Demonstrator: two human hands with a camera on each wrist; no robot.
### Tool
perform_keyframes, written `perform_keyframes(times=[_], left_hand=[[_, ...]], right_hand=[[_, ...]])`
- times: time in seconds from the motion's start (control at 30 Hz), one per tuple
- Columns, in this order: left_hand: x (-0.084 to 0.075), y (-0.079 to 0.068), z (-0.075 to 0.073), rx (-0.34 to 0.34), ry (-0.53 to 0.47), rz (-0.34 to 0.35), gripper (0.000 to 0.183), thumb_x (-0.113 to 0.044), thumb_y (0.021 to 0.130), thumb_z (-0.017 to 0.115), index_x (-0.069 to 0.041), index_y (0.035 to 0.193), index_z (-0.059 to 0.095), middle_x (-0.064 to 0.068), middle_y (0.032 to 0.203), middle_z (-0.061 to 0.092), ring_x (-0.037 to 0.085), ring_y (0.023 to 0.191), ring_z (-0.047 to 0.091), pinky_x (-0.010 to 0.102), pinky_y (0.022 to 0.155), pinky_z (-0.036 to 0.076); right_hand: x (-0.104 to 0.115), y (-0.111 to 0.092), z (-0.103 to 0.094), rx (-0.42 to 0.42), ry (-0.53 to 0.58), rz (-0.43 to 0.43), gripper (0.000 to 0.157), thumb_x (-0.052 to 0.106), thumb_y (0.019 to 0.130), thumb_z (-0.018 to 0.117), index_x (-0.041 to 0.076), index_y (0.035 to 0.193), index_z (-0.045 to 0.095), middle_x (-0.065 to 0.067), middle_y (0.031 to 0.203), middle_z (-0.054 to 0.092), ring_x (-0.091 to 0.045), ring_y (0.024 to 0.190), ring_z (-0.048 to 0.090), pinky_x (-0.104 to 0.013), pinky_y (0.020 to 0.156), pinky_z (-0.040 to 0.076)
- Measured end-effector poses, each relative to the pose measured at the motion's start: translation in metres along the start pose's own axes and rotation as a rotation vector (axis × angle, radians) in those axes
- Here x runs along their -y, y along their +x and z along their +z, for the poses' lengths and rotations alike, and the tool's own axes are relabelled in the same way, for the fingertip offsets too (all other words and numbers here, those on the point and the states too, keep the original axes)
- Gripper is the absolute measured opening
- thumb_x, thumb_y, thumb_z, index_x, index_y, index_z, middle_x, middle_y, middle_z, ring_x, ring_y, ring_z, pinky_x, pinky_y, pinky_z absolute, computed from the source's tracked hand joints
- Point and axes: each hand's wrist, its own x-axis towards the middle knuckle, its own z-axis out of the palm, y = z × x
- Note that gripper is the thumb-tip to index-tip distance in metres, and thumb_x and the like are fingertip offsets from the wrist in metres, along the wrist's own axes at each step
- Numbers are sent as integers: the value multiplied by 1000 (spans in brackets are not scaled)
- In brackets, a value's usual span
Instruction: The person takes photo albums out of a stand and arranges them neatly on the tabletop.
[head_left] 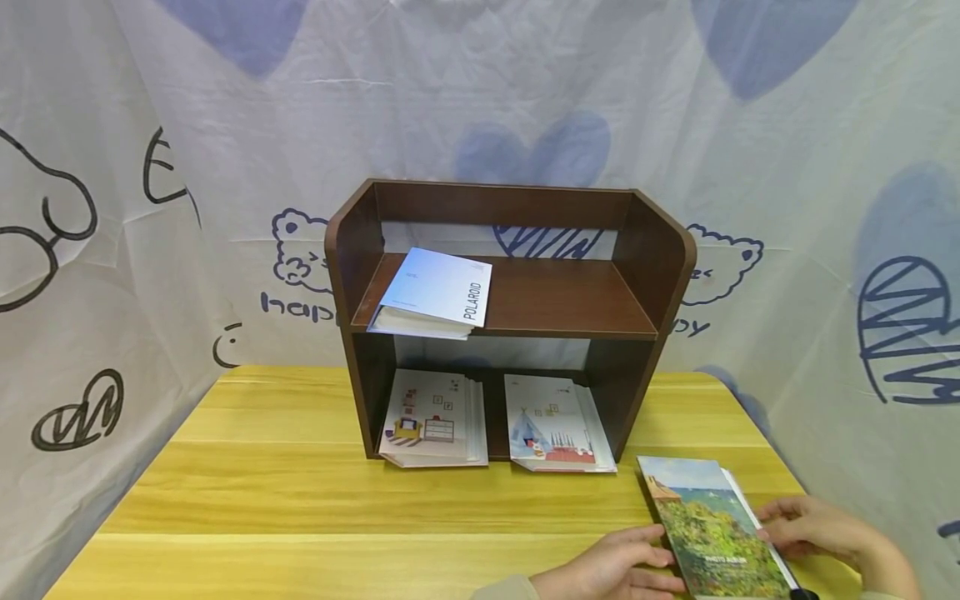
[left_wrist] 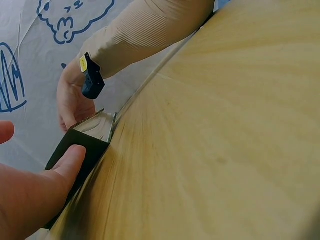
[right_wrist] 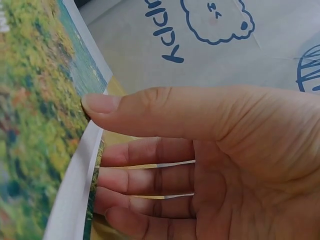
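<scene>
A thick photo album [head_left: 720, 533] with a painted garden-and-sea cover lies face up at the front right of the table, between both hands. My left hand [head_left: 615, 567] reaches its left side with fairly straight fingers. In the left wrist view, the left thumb rests on the dark green spine [left_wrist: 80, 150]. At the page side, my right hand [head_left: 817, 533] pinches the album's edge. The right wrist view shows the right thumb [right_wrist: 150, 112] at the top cover's edge and the fingertips at the lower cover [right_wrist: 90, 215].
A dark brown two-tier shelf [head_left: 585, 292] stands at the back. On its upper tier lies a blue-white POLAROID album [head_left: 438, 283], tilted. Two white illustrated albums, one left [head_left: 427, 417] and one right [head_left: 555, 421], lie on the lower tier. A patterned curtain [head_left: 480, 83] surrounds the wooden table [head_left: 300, 517].
</scene>
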Motion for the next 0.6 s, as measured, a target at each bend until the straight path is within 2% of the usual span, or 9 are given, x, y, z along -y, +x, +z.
perform_keyframes(times=[0.33,0.47,0.6], left_hand=[[0,2,0,-8,-26,-2,61,-14,98,49,0,152,25,26,150,39,38,134,47,49,114,36],[-1,2,0,-29,-26,2,60,-14,98,50,1,152,27,25,148,41,38,132,49,49,113,38],[-4,0,-1,-39,-26,-2,58,-16,99,50,0,151,29,24,147,43,39,132,49,49,113,39]], right_hand=[[3,2,-2,16,-3,4,55,25,97,56,-21,125,45,0,105,67,-12,93,65,-31,80,56],[4,1,-2,13,3,4,49,23,98,54,-19,123,48,0,103,67,-12,92,64,-31,79,55],[7,1,0,49,59,-40,34,21,103,45,-9,115,54,3,88,60,-8,77,56,-26,68,49]])
